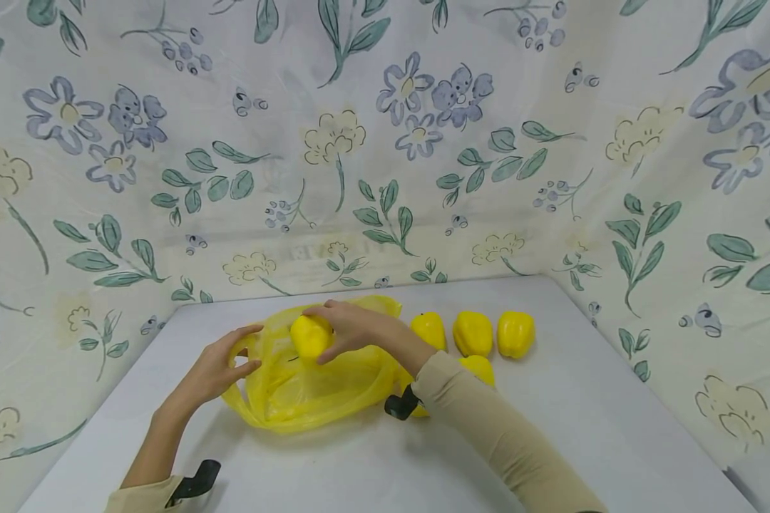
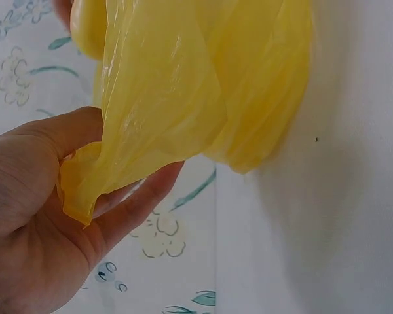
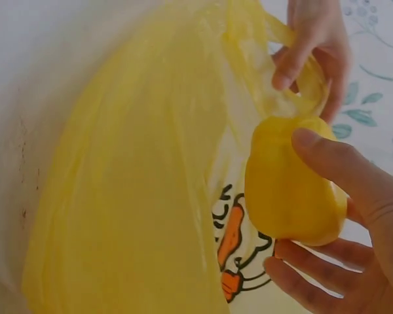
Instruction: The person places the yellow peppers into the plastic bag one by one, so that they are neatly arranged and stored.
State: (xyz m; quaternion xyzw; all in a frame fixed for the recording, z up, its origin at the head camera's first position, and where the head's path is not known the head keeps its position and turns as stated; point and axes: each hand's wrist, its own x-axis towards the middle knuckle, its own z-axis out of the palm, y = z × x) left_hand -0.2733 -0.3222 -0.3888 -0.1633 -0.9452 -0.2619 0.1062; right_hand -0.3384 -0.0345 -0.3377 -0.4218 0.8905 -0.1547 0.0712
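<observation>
A yellow plastic bag (image 1: 321,392) lies spread on the table with its handle end toward the left. My left hand (image 1: 221,360) holds that end, and in the left wrist view the thin handle film (image 2: 82,186) passes between thumb and fingers. Over the bag's mouth, my right hand (image 1: 353,329) grips a yellow bell pepper (image 3: 291,186) between thumb and fingers. Beside this pepper, the right wrist view shows a printed drawing (image 3: 232,239) in black and orange; whether it is on the bag, I cannot tell. The bag's contents are unclear.
Several yellow bell peppers (image 1: 473,333) stand on the white table (image 1: 571,399) right of the bag. My right forearm (image 1: 488,420) partly hides the nearer ones. A flower-patterned cloth (image 1: 372,178) hangs behind and along the sides.
</observation>
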